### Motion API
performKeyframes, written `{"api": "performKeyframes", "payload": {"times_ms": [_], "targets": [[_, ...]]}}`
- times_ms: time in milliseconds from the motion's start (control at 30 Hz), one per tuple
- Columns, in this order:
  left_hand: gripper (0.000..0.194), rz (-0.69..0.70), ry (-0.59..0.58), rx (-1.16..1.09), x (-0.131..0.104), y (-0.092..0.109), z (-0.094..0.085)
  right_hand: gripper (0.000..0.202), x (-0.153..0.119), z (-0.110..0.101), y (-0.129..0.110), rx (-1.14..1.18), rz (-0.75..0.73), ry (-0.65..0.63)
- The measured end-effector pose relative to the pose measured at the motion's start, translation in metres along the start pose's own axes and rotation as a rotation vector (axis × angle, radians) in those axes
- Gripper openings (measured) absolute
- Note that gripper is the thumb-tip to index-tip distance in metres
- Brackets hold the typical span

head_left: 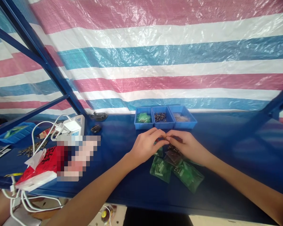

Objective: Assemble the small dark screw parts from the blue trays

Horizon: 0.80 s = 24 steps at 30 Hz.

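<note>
My left hand [146, 145] and my right hand [187, 145] meet over the blue table, thumbs and forefingers pinched together tip to tip. What sits between the fingertips is too small and hidden to make out. Just below them lies a dark see-through plastic bag [174, 157], with small metal pieces near its top. Two green plastic bags lie closer to me: the left green bag [160, 169] holds pale stick-like pieces, and the right green bag [190, 176] lies partly under the dark one. Another bit of green bag shows beneath my left hand.
Beyond my hands stand three blue bins: one with green bags [143, 118], one with small metal parts [160, 117], one with pale clear pieces [181, 118]. Leftward are a power strip [79, 125], white cables, a red bag [46, 164], loose metal parts [33, 148] and a blue tray [16, 132].
</note>
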<state>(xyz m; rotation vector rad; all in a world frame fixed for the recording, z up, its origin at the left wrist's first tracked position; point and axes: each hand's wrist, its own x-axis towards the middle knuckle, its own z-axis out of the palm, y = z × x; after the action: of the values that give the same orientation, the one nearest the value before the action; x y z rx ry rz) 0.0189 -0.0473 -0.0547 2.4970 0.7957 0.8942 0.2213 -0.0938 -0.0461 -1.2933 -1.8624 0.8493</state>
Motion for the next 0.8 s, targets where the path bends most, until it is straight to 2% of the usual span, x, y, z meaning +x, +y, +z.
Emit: {"api": "performKeyframes", "payload": {"times_ms": [167, 300, 433, 567, 700, 800], "targets": [[0.015, 0.033, 0.037, -0.092, 0.003, -0.001, -0.002, 0.029, 0.002, 0.003, 0.0, 0.099, 0.017, -0.047], [0.018, 0.016, 0.075, -0.109, 0.005, -0.001, -0.002, 0.026, 0.002, 0.003, -0.003, 0.28, 0.109, -0.081], [0.026, 0.08, 0.068, -0.101, 0.002, -0.003, -0.001, 0.027, 0.001, 0.002, -0.006, 0.302, 0.175, -0.066], [0.03, 0.155, 0.046, -0.048, -0.001, -0.005, 0.002, 0.024, 0.0, 0.002, -0.01, 0.287, 0.163, -0.053], [0.027, 0.155, 0.093, -0.049, -0.001, -0.004, 0.005, 0.019, 0.0, 0.002, -0.011, 0.296, 0.131, -0.031], [0.027, 0.149, 0.052, -0.049, 0.0, -0.002, 0.004, 0.019, -0.001, 0.002, -0.008, 0.289, 0.108, -0.007]]}}
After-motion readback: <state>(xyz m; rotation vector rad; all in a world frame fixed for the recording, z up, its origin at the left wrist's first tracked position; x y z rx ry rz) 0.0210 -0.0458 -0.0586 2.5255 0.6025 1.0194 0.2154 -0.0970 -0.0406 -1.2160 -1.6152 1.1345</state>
